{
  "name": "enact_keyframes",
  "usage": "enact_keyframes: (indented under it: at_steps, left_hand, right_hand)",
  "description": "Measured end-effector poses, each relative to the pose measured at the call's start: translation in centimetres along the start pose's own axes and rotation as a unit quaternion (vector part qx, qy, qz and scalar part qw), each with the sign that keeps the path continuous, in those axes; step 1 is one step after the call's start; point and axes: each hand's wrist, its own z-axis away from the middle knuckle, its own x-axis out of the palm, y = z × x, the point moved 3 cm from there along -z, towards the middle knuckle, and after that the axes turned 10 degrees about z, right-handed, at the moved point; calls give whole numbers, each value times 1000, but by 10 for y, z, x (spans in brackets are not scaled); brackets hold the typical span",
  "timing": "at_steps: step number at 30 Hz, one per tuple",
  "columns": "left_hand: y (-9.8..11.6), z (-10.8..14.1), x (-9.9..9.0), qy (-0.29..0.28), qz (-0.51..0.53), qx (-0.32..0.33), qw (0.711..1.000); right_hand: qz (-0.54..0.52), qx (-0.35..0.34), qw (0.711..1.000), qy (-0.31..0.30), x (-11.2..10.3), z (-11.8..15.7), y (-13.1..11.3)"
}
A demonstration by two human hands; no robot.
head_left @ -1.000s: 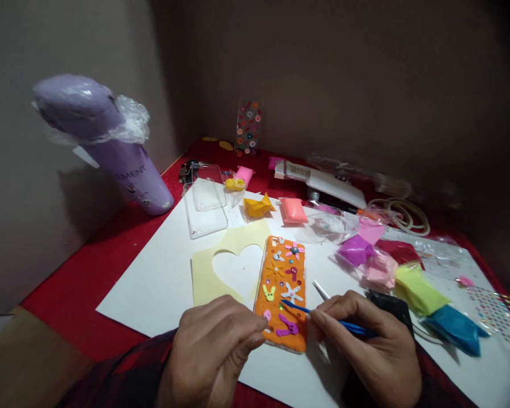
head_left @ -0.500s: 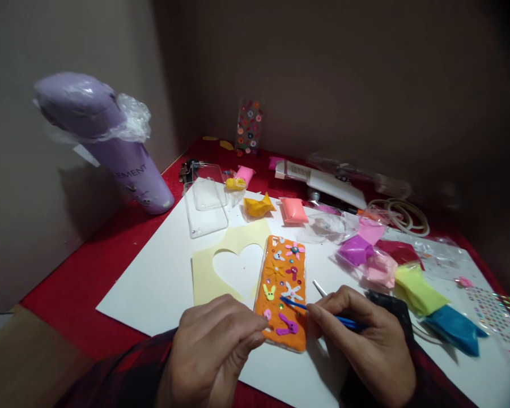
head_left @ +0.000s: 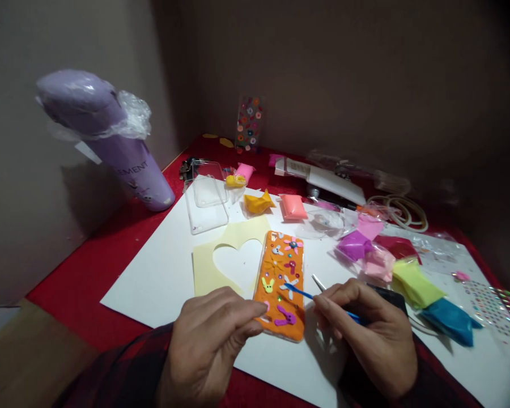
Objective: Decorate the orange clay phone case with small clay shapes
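An orange clay-covered phone case (head_left: 273, 294) lies on white paper, decorated with small clay bunnies, flowers and shiny gems. At its lower left edge, my left hand (head_left: 215, 334) has fingers bent together, the index fingertip over a pink clay piece. My right hand (head_left: 368, 334) pinches a slim blue modelling tool (head_left: 300, 290), like a pen. The tool's tip is over the white clay flower (head_left: 289, 281); contact with it cannot be made out. A pointed silver tip (head_left: 318, 283) shows beside my right fingers; the rest of it is hidden.
Clear phone cases (head_left: 207, 226) and a yellow sheet with a heart cut-out (head_left: 204, 272) lie left of the orange case. Clay packets (head_left: 416, 286) line the back and right. A lilac bottle (head_left: 140, 175) stands at left, and gem stickers (head_left: 491, 309) lie far right.
The blue tool's tip has risen slightly over the white flower, as my right hand shifted a little. My left hand stays at the case's lower left. The whole view has shifted slightly.
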Motion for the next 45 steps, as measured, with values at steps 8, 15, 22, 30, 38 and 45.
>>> enact_keyframes:
  at_steps: [8, 15, 22, 30, 38, 45]
  left_hand:
    - [-7, 7, 3, 20, 65, -34, 997]
    - [-20, 12, 10, 8, 159, -169, 973]
    - [-34, 17, 21, -10, 349, -359, 866]
    - [-33, 23, 22, -39, 466, -407, 785]
    - [-13, 36, 47, -83, 548, -420, 719]
    - [0, 44, 57, -111, 582, -449, 668]
  right_hand:
    - [86, -10, 993, 77, -29, 13, -18]
    - [258, -164, 943, 132, -27, 21, -3]
    - [292, -236, 910, 177, -19, 14, 8]
    - [355, -277, 869, 203, -20, 13, 3]
    - [222, -373, 888, 152, -13, 42, -24]
    - [147, -357, 915, 114, -5, 56, -37]
